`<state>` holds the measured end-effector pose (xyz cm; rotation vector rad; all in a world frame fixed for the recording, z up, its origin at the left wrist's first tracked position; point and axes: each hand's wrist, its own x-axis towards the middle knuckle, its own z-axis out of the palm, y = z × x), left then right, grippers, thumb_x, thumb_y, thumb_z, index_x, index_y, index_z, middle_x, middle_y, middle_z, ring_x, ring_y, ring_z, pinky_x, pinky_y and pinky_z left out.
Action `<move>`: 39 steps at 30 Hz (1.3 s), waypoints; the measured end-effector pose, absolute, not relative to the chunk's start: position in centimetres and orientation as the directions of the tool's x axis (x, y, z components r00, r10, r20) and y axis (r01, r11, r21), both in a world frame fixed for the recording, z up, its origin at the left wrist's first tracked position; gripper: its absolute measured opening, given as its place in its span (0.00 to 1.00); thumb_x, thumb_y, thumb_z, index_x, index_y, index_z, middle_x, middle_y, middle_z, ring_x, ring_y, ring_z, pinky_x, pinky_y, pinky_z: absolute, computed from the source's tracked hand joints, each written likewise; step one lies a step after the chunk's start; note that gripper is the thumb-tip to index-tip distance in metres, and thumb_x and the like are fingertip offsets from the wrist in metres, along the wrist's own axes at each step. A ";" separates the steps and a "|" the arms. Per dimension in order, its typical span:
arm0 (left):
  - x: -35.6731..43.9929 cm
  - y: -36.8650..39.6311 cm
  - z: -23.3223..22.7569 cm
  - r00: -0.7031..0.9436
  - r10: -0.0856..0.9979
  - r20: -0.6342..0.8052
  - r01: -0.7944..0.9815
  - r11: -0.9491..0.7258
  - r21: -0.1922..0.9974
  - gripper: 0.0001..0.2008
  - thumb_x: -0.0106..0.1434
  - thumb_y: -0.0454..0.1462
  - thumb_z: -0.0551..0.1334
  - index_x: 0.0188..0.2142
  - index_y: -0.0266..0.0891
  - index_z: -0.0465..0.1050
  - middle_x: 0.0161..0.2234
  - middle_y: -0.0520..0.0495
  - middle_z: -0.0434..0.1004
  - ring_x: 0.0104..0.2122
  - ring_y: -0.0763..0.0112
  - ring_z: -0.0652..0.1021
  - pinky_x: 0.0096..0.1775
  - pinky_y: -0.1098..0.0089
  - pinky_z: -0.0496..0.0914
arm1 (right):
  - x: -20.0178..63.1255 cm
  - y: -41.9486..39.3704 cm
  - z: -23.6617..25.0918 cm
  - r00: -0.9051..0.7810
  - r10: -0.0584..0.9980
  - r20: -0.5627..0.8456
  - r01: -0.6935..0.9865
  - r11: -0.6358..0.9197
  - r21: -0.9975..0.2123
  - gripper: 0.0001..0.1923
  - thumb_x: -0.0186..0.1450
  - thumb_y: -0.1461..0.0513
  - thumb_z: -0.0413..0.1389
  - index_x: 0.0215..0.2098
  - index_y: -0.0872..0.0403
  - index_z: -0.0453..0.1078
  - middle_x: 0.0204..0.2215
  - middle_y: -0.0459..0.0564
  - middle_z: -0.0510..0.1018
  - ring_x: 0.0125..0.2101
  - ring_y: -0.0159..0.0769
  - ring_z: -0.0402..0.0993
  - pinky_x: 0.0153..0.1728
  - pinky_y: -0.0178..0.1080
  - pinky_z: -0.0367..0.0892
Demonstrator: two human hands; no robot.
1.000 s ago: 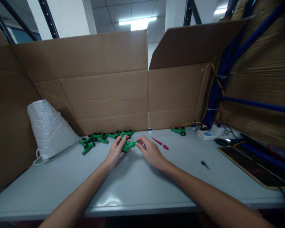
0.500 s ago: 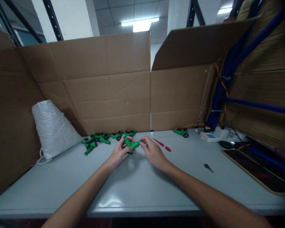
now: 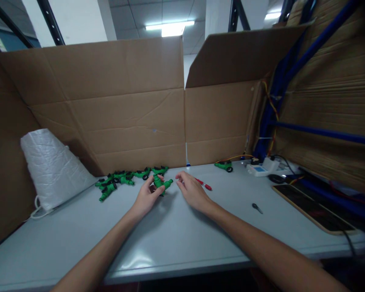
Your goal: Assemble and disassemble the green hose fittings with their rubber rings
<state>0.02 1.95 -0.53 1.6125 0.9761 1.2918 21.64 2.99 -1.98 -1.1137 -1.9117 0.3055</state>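
Observation:
My left hand (image 3: 146, 196) holds a green branched plastic pipe fitting (image 3: 158, 183) above the table, with the thumb in front and the fingers behind. One narrow end of the fitting points right, toward my right hand (image 3: 191, 190). That hand is apart from the fitting, its fingers loosely curved with a gap to the thumb, and nothing shows between them. Left of my hands lies a cluster of similar green fittings with black parts (image 3: 118, 177). Just beyond my right hand is a red screwdriver (image 3: 205, 185), partly hidden by it.
Another green fitting (image 3: 224, 166) lies at the back, near a white power strip (image 3: 258, 169). A small dark tool (image 3: 257, 208) and a dark flat panel (image 3: 313, 207) are on the right. A white wrapped bundle (image 3: 54, 170) leans at left. Cardboard walls (image 3: 124, 117) border the table.
My right hand has let go of the fitting's end and drawn away to the right. The fitting stays in my left hand, turned somewhat. The whole view has shifted slightly.

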 end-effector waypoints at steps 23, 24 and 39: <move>0.2 2.0 -0.8 0.164 0.887 0.432 0.292 -0.462 0.837 0.19 0.62 0.45 0.71 0.50 0.42 0.76 0.41 0.46 0.80 0.33 0.67 0.78 0.37 0.70 0.71 | 42.2 -9.6 -5.1 -0.196 0.809 0.554 0.974 0.227 0.013 0.06 0.74 0.62 0.52 0.41 0.49 0.70 0.36 0.53 0.77 0.38 0.48 0.73 0.42 0.47 0.66; 0.0 2.1 -0.7 0.170 0.889 0.425 0.293 -0.457 0.840 0.20 0.62 0.46 0.71 0.50 0.42 0.76 0.40 0.47 0.80 0.32 0.67 0.78 0.36 0.70 0.70 | 42.0 -9.6 -5.1 -0.194 0.819 0.539 0.976 0.219 0.019 0.06 0.74 0.62 0.52 0.39 0.49 0.70 0.35 0.52 0.76 0.38 0.48 0.73 0.42 0.47 0.66; -0.9 2.9 -0.4 0.153 0.890 0.429 0.324 -0.455 0.829 0.23 0.61 0.49 0.70 0.51 0.40 0.74 0.43 0.44 0.81 0.35 0.64 0.80 0.38 0.68 0.74 | 42.4 -9.6 -6.6 -0.057 0.824 0.564 0.989 0.124 -0.081 0.06 0.72 0.66 0.52 0.45 0.50 0.67 0.39 0.53 0.76 0.40 0.47 0.74 0.42 0.45 0.67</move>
